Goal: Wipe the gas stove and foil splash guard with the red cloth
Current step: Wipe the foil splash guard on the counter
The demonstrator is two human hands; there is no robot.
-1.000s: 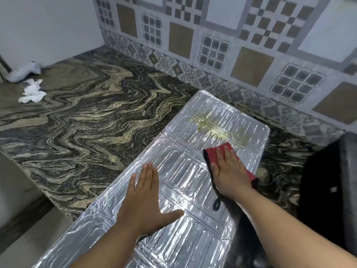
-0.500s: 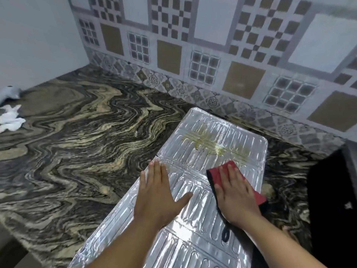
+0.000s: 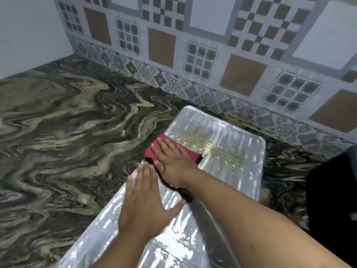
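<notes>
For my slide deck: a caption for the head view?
Right hand presses red cloth across greasy foil splash guard; left hand steadies it.

The guard (image 3: 222,171) is shiny embossed foil, ridged, with a dull yellowish greasy streak. The cloth (image 3: 154,151) is soft, matt red fabric. The counter (image 3: 67,132) is polished veined stone; the wall (image 3: 202,45) is patterned tile.

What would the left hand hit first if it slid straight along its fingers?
Probably the right hand pressing the red cloth: the left hand's fingertips point at its thumb side, nearly touching, though depth is unclear.
</notes>
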